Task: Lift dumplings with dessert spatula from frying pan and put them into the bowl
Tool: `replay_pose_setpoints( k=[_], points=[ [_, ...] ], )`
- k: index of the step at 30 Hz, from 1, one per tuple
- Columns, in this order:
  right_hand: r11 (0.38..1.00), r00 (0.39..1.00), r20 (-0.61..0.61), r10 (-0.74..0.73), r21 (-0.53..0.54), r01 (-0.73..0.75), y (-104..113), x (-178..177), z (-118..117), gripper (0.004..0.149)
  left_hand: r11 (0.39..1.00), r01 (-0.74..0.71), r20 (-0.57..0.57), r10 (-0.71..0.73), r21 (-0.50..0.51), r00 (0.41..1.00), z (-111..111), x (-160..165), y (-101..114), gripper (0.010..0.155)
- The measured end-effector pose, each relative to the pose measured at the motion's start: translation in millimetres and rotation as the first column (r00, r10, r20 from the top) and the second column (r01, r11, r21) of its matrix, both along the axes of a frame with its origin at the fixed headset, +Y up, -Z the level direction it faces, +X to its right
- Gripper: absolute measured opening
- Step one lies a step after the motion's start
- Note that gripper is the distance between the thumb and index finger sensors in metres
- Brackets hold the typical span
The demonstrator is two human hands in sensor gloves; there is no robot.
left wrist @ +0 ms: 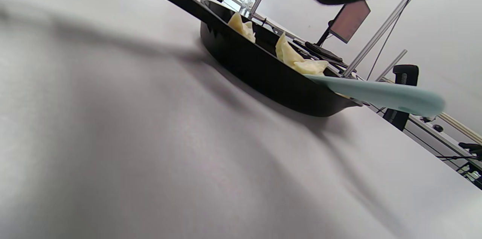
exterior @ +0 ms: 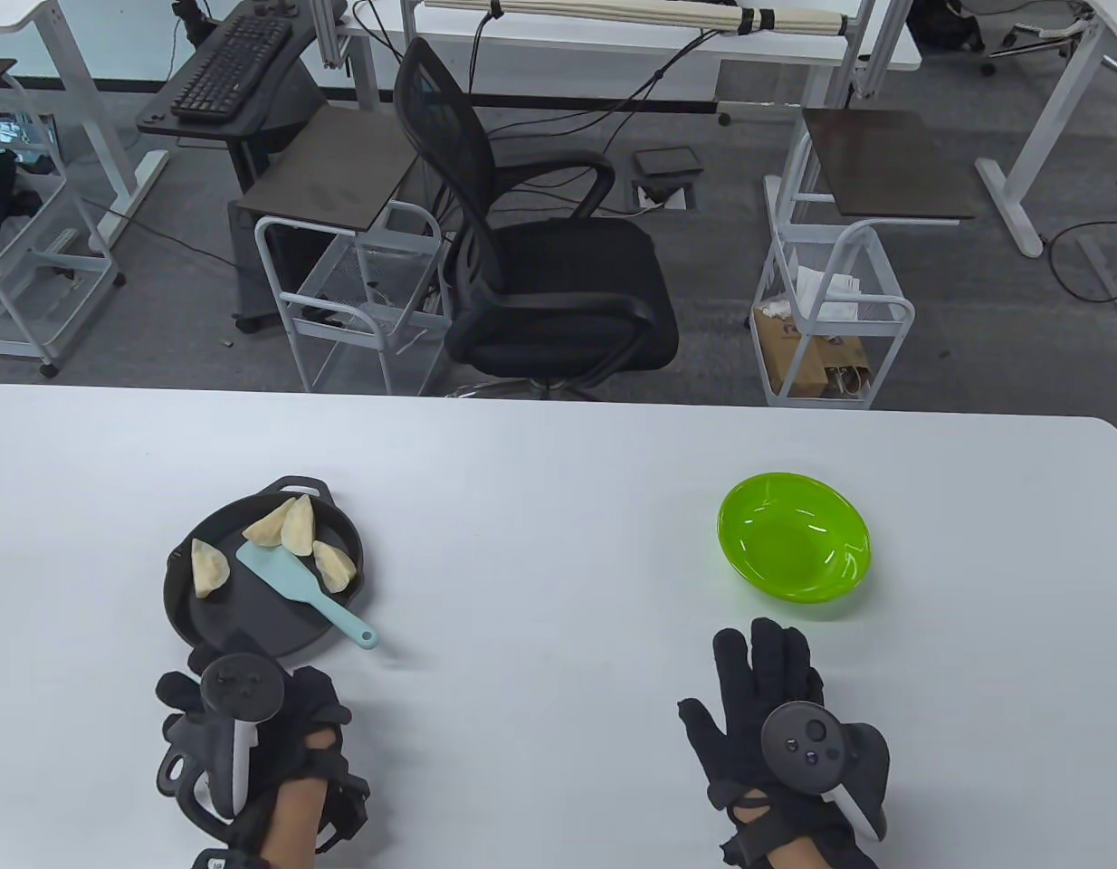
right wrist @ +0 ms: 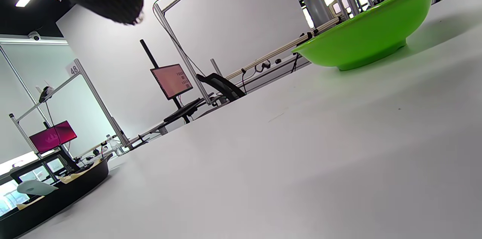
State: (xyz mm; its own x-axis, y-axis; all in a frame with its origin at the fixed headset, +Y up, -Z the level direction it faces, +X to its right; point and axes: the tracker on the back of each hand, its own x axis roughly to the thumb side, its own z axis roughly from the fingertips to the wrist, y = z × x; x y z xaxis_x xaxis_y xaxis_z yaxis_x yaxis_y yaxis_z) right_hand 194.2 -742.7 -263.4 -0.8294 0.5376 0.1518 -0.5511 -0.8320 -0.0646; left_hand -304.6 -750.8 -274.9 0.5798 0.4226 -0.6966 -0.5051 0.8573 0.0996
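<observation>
Pan (exterior: pixel 216 605) sits toward the table's (exterior: pixel 558 471) left near edge, bowl (exterior: pixel 794 549) toward the right, bare table between them. Four pale dumplings (exterior: pixel 288 529) lie in the pan, spatula (exterior: pixel 298 593) blade among them, handle over the rim. Left hand (exterior: pixel 251 724) fingers: cannot tell; right hand (exterior: pixel 776 697) flat, fingers released, near the bowl

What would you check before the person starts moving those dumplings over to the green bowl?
1. Spatula within reach: ok, blade in the frying pan, handle over the rim towards the left hand.
2. Spatula held: not ok, neither hand grips it.
3. Dumplings in the pan: ok, four visible.
4. Bowl ready: ok, upright and holding nothing.
5. Right hand free: ok, fingers spread flat, short of the bowl.
6. Left hand steadying the pan: cannot tell.
</observation>
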Motion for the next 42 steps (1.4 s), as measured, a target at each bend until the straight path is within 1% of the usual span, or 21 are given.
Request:
replay_pose_setpoints(
  k=[3, 7, 11, 15, 19, 27, 32, 38, 40, 42],
  points=[
    [1.000, 1.000, 0.000, -0.001, 0.004, 0.001, -0.1, -0.2, 0.3, 0.076, 1.000, -0.023, -0.047, 0.024, 0.015, 0.999, 0.9, -7.1, -3.5, 0.081],
    [1.000, 1.000, -0.004, -0.001, -0.005, 0.001, -0.8, -0.6, -0.1, 0.076, 0.999, -0.032, -0.069, 0.031, -0.019, 0.997, 1.1, -13.1, -7.4, 0.082],
    [1.000, 1.000, -0.002, -0.003, -0.007, 0.003, -0.9, -0.1, 0.0, 0.076, 0.999, -0.045, -0.087, 0.043, -0.029, 0.995, 2.1, -17.9, -9.3, 0.083],
    [1.000, 1.000, 0.000, -0.009, -0.010, 0.009, -0.2, 0.6, -0.1, 0.076, 0.996, -0.060, -0.115, 0.052, -0.068, 0.992, 3.1, -22.8, -13.6, 0.087],
    [1.000, 1.000, -0.003, -0.007, -0.009, 0.007, 0.0, 0.7, -0.2, 0.076, 0.990, -0.067, -0.129, 0.051, -0.123, 0.990, 3.7, -24.0, -16.1, 0.088],
    [1.000, 1.000, -0.007, -0.007, -0.021, 0.006, 0.0, 0.7, -0.7, 0.077, 0.984, -0.029, -0.130, 0.006, -0.177, 0.992, 3.3, -22.8, -15.5, 0.088],
    [1.000, 1.000, -0.007, -0.010, -0.023, 0.010, 0.3, 0.2, -0.4, 0.077, 0.982, -0.006, -0.131, -0.019, -0.188, 0.991, 4.4, -23.0, -13.9, 0.088],
    [0.999, 0.999, -0.005, -0.037, -0.035, 0.037, -0.8, 0.3, -0.4, 0.077, 0.983, 0.010, -0.158, -0.040, -0.185, 0.987, 7.4, -27.1, -10.1, 0.083],
    [0.998, 0.999, -0.005, -0.038, -0.044, 0.038, -1.4, 0.4, -1.0, 0.077, 0.981, -0.003, -0.164, -0.029, -0.193, 0.986, 7.5, -29.4, -10.5, 0.077],
    [0.998, 0.999, -0.004, -0.043, -0.050, 0.043, -1.9, 0.6, -1.2, 0.077, 0.984, -0.018, -0.158, -0.010, -0.178, 0.987, 7.3, -31.2, -11.0, 0.067]
  ],
)
